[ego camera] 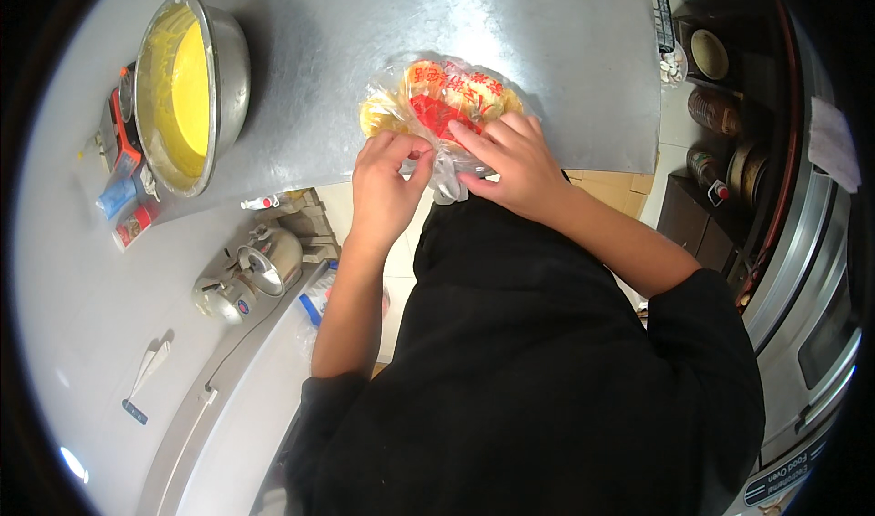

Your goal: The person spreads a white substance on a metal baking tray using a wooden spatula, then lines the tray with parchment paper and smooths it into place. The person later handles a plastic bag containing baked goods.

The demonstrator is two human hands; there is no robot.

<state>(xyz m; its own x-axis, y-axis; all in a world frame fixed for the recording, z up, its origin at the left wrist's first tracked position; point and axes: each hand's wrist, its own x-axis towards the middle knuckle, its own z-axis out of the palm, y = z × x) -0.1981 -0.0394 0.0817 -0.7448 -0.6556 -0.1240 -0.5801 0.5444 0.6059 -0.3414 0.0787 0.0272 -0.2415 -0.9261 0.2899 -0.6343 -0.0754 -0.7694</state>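
Observation:
A clear plastic bag with red printing (472, 89) lies at the near edge of the steel table (342, 51). Yellow-brown rounded items, which look like baked goods, fill it. Its gathered neck points towards my body. My left hand (393, 174) pinches the left side of that neck between thumb and forefinger. On the other side, my right hand (513, 160) rests its fingers on the bag, over a red patch, with the thumb near the neck; whether it grips any plastic is unclear.
A large steel bowl (236, 85) of yellow batter stands at the table's left. Beyond it are an orange-handled tool (123, 136) and a red-and-white cup (135, 225). A mixer-like machine (266, 263) is at lower left. Shelves with pans and jars (714, 112) and an oven (813, 352) line the right.

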